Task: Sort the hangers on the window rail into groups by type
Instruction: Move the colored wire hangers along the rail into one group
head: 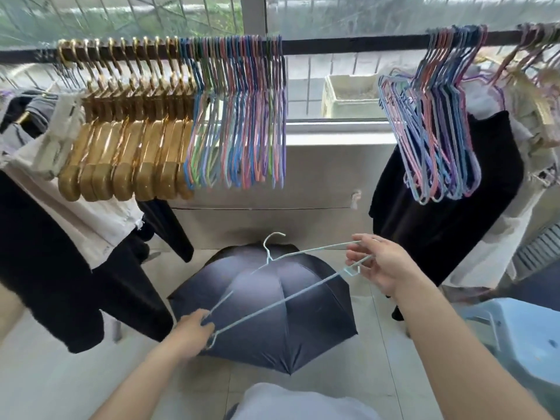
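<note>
Head view: left hand (194,327) and right hand (383,262) pinch pale-blue wire hanger (274,307) ends.

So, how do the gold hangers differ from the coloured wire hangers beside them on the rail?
The gold hangers are thick, broad and shiny; the coloured wire hangers are thin and come in blue, pink, purple and green. The gold group hangs left of the wire group. Both are packed tightly on the rail.

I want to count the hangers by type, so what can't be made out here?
- Far-right hangers: cut off by the head view's right edge, blurred.
- Coloured wire hangers: packed together, overlapping, uncountable.
- Thin dark hangers left of the gold hangers: blurred, type unclear.
</note>
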Demonstrator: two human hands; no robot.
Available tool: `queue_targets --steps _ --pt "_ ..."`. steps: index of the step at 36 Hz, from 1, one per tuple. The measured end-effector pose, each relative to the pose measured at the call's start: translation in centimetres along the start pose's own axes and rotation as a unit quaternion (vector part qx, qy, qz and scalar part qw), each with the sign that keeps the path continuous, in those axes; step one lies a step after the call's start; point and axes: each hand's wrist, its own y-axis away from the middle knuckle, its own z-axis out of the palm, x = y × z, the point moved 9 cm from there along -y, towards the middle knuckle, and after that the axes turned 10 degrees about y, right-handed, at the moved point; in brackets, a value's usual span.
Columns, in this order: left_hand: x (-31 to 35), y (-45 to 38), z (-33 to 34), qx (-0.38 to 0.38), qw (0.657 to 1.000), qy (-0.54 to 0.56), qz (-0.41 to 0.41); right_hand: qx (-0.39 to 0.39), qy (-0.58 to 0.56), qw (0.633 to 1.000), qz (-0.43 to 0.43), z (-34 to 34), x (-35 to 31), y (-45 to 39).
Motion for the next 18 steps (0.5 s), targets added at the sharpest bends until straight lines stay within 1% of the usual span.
queue_targets --steps 3,5,6,8,10,11,13,15,18 --pt "1.0 2.2 -1.2 0.002 1.000 0.013 0.023 0.037 -0.060 0.997 0.026 -2.4 2.7 -1.0" --pt "1.5 3.3 -1.5 -0.016 0.995 0.090 0.031 0.063 -0.102 0.992 0.048 -3.6 4.5 -1.4" --pt "2.0 4.0 -1.6 -0.026 0.986 0.162 0.037 0.077 -0.124 0.988 0.058 -4.0 5.4 -1.6" --pt "3.4 5.8 -2.4 -0.019 0.952 0.303 0.052 0.104 -0.175 0.976 0.081 -4.7 7.2 -1.8" --pt "5.1 7.7 -3.5 -0.005 0.914 0.400 0.069 0.116 -0.207 0.966 0.104 -5.1 8.9 -1.9" --pt "6.1 8.6 -3.8 -0.013 0.901 0.425 0.082 0.120 -0.204 0.964 0.122 -5.2 9.8 -1.9" --pt "7.5 9.5 -3.6 -0.041 0.889 0.445 0.098 0.120 -0.139 0.968 0.173 -5.0 11.6 -1.2" --pt "8.2 9.5 -2.9 -0.056 0.895 0.429 0.105 0.116 -0.047 0.967 0.220 -4.2 13.1 -0.2" --pt "9.5 9.6 -1.6 -0.040 0.911 0.395 0.108 0.043 -0.002 0.967 0.249 -0.5 14.7 1.0"
